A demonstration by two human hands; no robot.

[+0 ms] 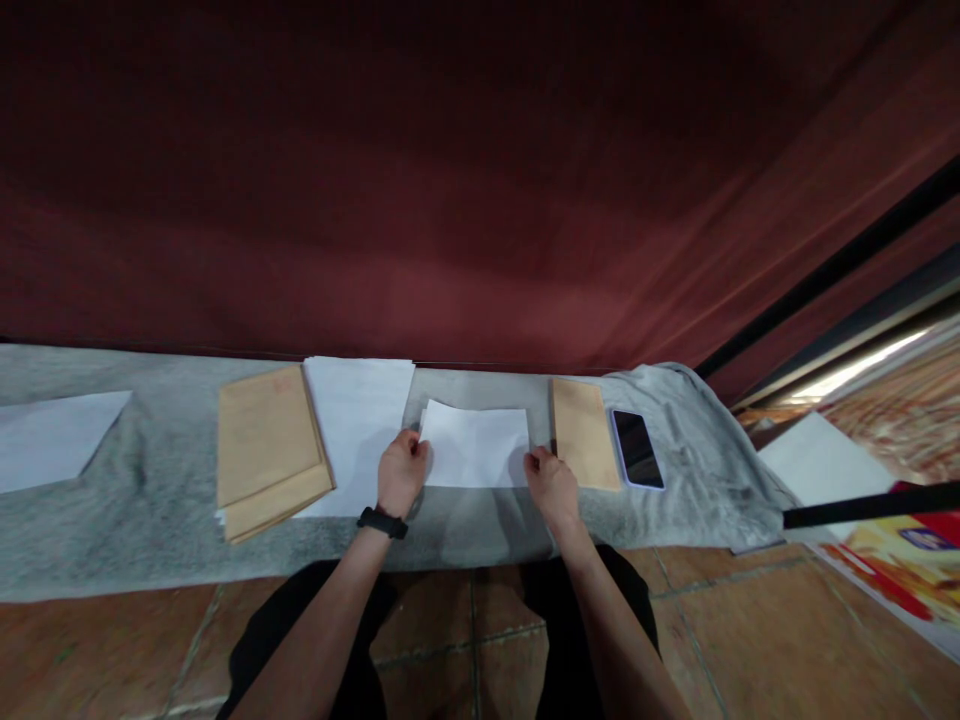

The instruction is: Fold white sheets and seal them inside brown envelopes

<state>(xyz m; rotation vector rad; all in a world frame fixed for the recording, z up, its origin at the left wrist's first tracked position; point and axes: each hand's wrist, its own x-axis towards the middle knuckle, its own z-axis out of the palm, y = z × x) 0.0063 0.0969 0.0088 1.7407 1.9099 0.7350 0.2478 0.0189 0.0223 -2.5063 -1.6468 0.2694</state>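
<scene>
Left hand (401, 473) and right hand (551, 484), fingers curled to thumbs, meet opposite edges of the white paper (476, 448); any grip is hard to tell. On grey cloth (165, 535), larger sheets (358, 425) lie unfolded, partly under brown envelopes (264, 432); the paper between the hands looks folded already.

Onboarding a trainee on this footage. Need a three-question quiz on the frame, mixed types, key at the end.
1. True or false: the phone lies to the right of the brown envelope beside it.
2. What lies between the left hand and the right hand? a) the phone; b) a white sheet; c) a stack of envelopes.
3. Which wrist wears the black band?

Key: 1 true; 2 b; 3 the left.
</scene>
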